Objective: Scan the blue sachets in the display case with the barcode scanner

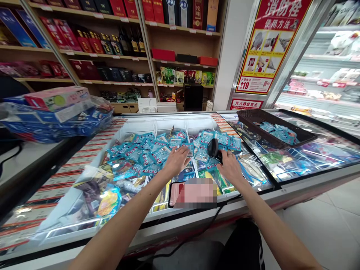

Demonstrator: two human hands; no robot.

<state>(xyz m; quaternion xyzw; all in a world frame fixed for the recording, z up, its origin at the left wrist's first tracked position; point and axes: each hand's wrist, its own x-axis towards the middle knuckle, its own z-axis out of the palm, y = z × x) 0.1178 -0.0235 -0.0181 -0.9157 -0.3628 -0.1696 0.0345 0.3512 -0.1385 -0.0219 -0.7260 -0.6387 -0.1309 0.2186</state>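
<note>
My right hand [231, 165] is wrapped round a black handheld barcode scanner [213, 148], whose head points left over the packets. My left hand [177, 161] reaches over the small blue packets [157, 152], fingers stretched out and somewhat apart at a packet near the middle. Whether the fingertips press on that packet I cannot tell. The packets lie loose in a wide spread on the glass lid [70, 202] of a chest freezer. Nearer to me, between my forearms, a phone [177, 193] lies on the glass with its screen lit and partly blurred.
A brown plastic tray [305, 137] holding more blue packets stands at the right. Plastic-wrapped boxes [56, 108] are stacked at the left. A black cable [208, 225] hangs down the freezer's front. Shelves with boxes and bottles [112, 48] line the back.
</note>
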